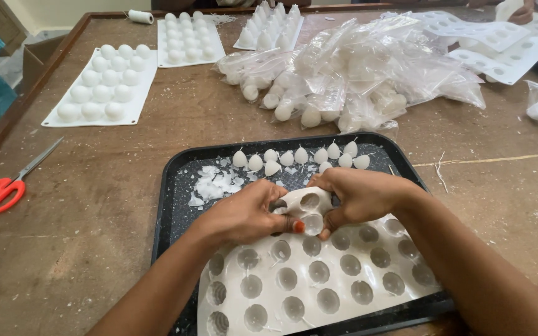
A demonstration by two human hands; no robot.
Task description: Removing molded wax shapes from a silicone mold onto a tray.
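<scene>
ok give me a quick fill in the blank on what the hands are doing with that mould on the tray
1. Both hands, the left hand and the right hand, bend up one edge of a white ____ with round cavities.
2. The mould lies on a ____ tray.
3. The small white candles at the tray's far end stand in a ____.
4. On the table left of the tray lie scissors with ____ handles.

Missing words: mould; black; row; red

Bare table (94, 205) left of black tray (169, 186); bagged pile (356, 74) blocks beyond.
</scene>
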